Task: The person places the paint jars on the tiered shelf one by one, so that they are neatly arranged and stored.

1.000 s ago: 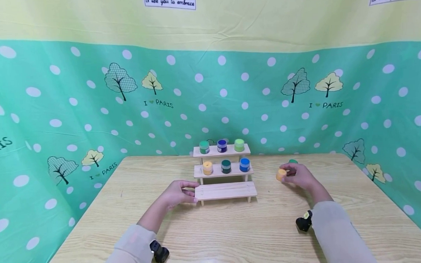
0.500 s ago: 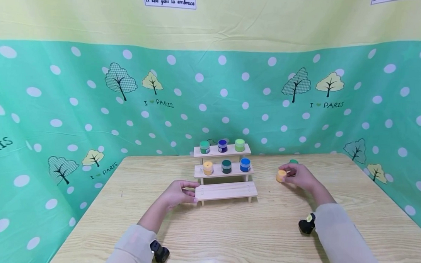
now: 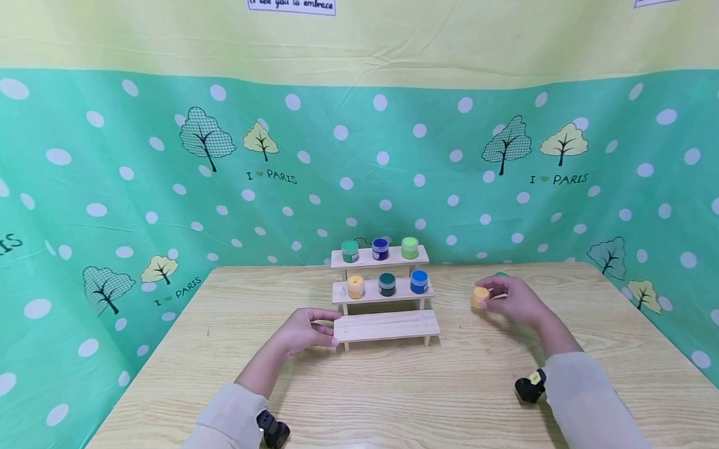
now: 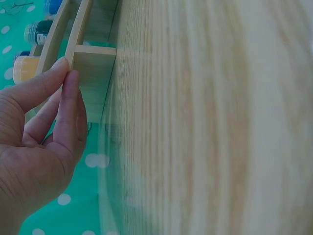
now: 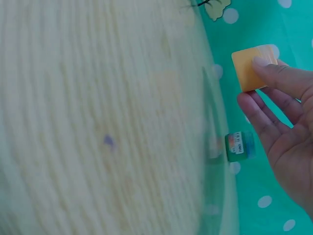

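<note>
My left hand [image 3: 304, 331] pinches the left end of the lowest step of a three-tier wooden display stand [image 3: 387, 326]; the left wrist view shows thumb and forefinger on that step's edge. Off to the stand's right, my right hand [image 3: 513, 300] holds an orange paint jar [image 3: 479, 297] between thumb and fingers. In the right wrist view the orange jar [image 5: 252, 68] is tilted, clear of the tabletop. A green paint jar [image 5: 239, 146] stands on the table beyond this hand, mostly hidden by it in the head view.
On the middle step are an orange jar [image 3: 356, 287], a dark green jar [image 3: 387, 284] and a blue jar [image 3: 419, 281]. The top step bears a green jar [image 3: 350, 251], a navy jar [image 3: 381, 249] and a light green jar [image 3: 410, 248]. A polka-dot curtain [image 3: 309, 140] hangs behind the table.
The right hand and its orange jar have risen slightly, and the right forearm has shifted a little to the right. The left hand keeps its place on the stand.
</note>
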A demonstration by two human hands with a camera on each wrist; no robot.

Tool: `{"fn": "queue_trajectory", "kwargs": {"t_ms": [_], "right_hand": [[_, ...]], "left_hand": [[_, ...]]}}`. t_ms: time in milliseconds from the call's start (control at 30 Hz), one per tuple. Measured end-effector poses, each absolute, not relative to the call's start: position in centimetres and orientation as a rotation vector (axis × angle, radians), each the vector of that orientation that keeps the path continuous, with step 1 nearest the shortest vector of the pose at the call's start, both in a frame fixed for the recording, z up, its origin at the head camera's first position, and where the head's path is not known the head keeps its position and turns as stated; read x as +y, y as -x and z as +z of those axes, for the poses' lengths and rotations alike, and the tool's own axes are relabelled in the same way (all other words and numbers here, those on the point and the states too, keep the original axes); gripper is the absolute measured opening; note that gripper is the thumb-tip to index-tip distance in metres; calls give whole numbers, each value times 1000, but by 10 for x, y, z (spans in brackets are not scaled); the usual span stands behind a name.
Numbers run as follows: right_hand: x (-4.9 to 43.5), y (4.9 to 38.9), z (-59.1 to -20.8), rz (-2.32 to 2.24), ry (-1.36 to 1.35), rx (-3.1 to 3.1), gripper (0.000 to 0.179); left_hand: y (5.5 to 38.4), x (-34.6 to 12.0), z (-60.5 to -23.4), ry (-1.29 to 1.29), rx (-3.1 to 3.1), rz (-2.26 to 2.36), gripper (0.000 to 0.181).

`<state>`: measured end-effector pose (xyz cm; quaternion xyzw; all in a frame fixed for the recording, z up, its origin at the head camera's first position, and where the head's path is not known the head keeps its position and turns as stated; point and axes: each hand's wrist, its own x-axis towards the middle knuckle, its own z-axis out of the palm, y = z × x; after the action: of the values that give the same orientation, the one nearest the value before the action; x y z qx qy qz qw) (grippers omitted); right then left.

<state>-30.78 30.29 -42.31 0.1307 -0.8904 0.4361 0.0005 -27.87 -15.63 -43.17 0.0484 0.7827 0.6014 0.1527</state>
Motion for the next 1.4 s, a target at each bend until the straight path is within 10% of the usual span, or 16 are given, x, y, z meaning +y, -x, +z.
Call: {"fn": "queue_trajectory", "kwargs": {"t_ms": [1400], "right_hand": [[256, 275, -380, 1393, -670, -2713, 42]], "left_hand": [[278, -156, -431, -151, 2219, 1747, 59]]}}
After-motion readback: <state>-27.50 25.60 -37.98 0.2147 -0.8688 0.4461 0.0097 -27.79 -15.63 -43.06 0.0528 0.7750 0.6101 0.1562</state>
